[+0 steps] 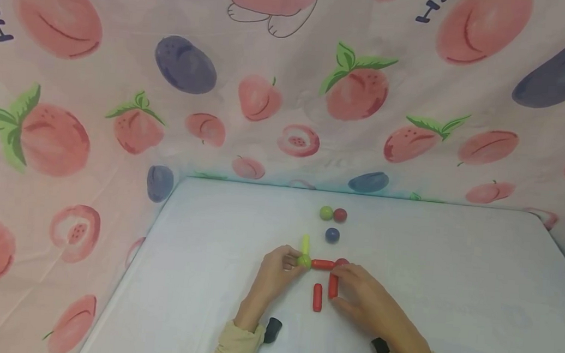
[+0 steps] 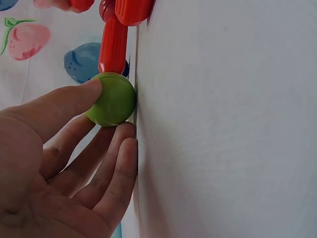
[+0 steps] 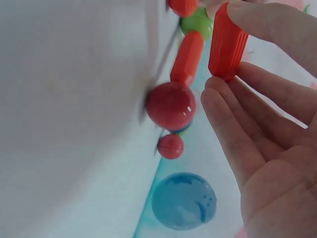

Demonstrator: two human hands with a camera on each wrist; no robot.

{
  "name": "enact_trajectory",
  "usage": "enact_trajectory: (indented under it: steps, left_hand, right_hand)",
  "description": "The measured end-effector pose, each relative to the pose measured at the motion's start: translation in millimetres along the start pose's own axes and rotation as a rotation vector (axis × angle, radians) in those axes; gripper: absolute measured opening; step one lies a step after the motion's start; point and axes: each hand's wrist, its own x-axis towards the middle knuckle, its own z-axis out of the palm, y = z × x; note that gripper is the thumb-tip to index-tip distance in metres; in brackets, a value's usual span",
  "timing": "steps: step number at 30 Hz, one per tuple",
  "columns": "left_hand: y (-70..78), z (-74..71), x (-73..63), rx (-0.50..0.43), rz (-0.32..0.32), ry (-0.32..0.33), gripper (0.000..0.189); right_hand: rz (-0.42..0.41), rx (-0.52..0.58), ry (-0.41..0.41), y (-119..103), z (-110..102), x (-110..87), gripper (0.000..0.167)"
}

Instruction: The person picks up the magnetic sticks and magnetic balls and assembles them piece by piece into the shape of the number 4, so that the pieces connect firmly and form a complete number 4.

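My left hand (image 1: 276, 270) pinches a green ball (image 2: 116, 101) between thumb and fingers, low against the white tabletop. From that ball a yellow-green rod (image 1: 305, 244) points away, and a red rod (image 1: 323, 264) runs right to a red ball (image 1: 342, 262). In my right hand (image 1: 369, 300) a second, ribbed red rod (image 3: 228, 47) is held by thumb and fingertips. In the right wrist view it stands apart from the red ball. Between the hands a third red rod (image 1: 318, 297) lies loose on the table.
Farther back on the white table (image 1: 453, 265) sit a green ball (image 1: 326, 213), a red ball (image 1: 340, 215) and a blue ball (image 1: 332, 235). A fruit-print cloth (image 1: 297, 106) hangs behind the table and along its left side.
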Motion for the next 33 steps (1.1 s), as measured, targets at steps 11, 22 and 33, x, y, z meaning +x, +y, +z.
enact_trajectory:
  steps: [11,22,33]
  left_hand:
    - [3.2,1.1,-3.9,0.018,0.021,-0.01,0.026]
    - [3.4,2.6,-6.7,0.041,0.012,0.002,0.026]
    - [2.5,2.8,-6.7,0.037,0.015,0.002,0.026]
  right_hand:
    - [-0.086,-0.017,0.098,15,-20,12.4,0.055]
    - [-0.107,-0.024,0.103,24,-23,28.8,0.053]
    - [-0.109,-0.004,0.083,31,-22,39.1,0.051]
